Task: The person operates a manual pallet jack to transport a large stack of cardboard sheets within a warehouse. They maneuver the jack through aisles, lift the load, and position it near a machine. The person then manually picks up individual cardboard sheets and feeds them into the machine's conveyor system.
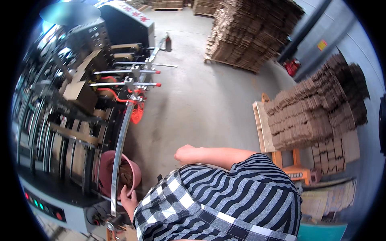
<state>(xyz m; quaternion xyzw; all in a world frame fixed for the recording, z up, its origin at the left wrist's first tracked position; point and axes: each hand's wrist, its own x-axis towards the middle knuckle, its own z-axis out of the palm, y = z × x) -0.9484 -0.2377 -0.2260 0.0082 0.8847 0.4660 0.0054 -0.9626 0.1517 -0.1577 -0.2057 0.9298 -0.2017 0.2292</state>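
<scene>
Down the left side, a long machine (74, 134) of rollers, rods and belts. Beyond the floor at top right, a tall palletised stack (249, 34) of brown cardboard sheets. Nearer on the right, a lower, uneven cardboard stack (313, 108) on a wooden pallet (262, 127). At the bottom, a striped shirt (245, 180) under a black-and-white checked apron (173, 193). Close to that pallet, an orange pallet truck (296, 173), partly hidden. Just beside the machine's near end, low down, a pink bucket (136, 172), crossed in view by a straight metal rail (121, 148). Out over the floor, well apart from the bucket, the right hand (185, 154), fingers curled closed. At the bucket's near rim, close to the rail, the left hand (128, 203), fingers partly spread; cannot tell whether gripping the rim or merely near. Inside the bucket, crumpled brown pieces (125, 172). Smallest, on the machine's panel, lit green buttons (38, 204).
</scene>
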